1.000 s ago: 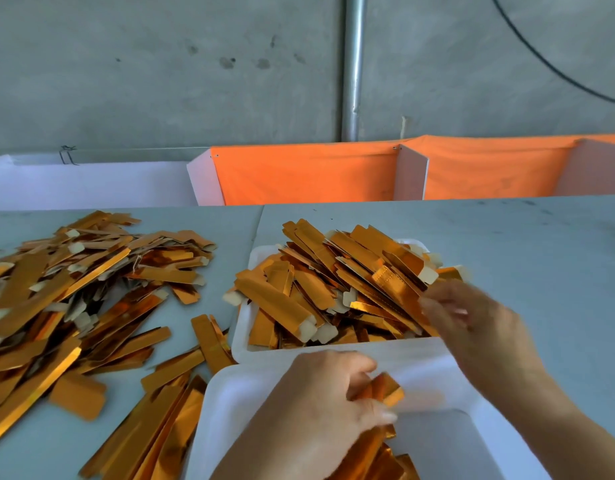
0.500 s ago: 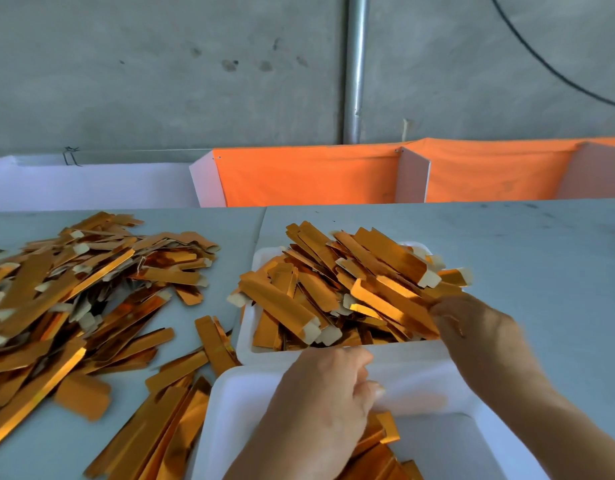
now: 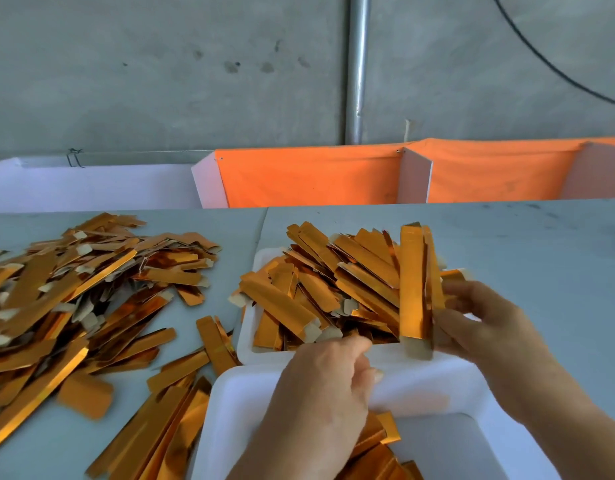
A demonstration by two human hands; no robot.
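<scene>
Head view, the only one I have: right hand point(image 3: 486, 327) pinches one gold strip point(image 3: 411, 282) by its right edge, thumb and fingers clamped on it toward the near end. The strip stands lifted above the heap point(image 3: 309, 292) in the far tray point(image 3: 245, 344), over that tray's near right corner. Left hand point(image 3: 327, 386) lies with fingers curled at the far rim of the near tray point(image 3: 226, 407). I cannot tell whether they grip anything, since the back of the hand hides it, though more strips show in that tray below the wrist. I judge the step in hand to be picking single strips from the far tray and bringing them to the near one. The next move, as I read it, calls for drawing the strip toward me across both rims and meeting the left hand, without dragging neighbours off the heap. Edges to mind: the two white rims lie close together just under the strip's pale tab, and the heap overhangs the far tray's left and back walls. Room is open on the bare table point(image 3: 534, 258) to the right. To the left a loose pile point(image 3: 77, 292) crowds the table and reaches the near tray.
</scene>
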